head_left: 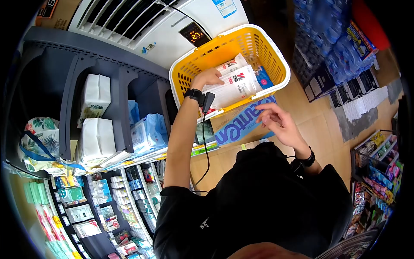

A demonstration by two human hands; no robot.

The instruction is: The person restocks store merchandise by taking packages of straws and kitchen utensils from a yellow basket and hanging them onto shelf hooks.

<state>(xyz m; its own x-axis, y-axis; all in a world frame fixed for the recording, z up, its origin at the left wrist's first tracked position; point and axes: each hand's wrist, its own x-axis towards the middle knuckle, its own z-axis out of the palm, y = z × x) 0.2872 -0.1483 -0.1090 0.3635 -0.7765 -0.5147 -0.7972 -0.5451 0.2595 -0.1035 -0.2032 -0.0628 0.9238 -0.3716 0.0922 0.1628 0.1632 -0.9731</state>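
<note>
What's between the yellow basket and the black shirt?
Mainly a carton with large purple lettering, plus some floor; the head view shows it.

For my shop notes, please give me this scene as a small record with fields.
Left hand: touching white printed packs
Container: yellow basket, holding the packs
Right hand: fingers curled, no object visible in it
Near right hand: carton with purple lettering
Shelf, left side: white packages
Floor, far right: wrapped bottles
</note>
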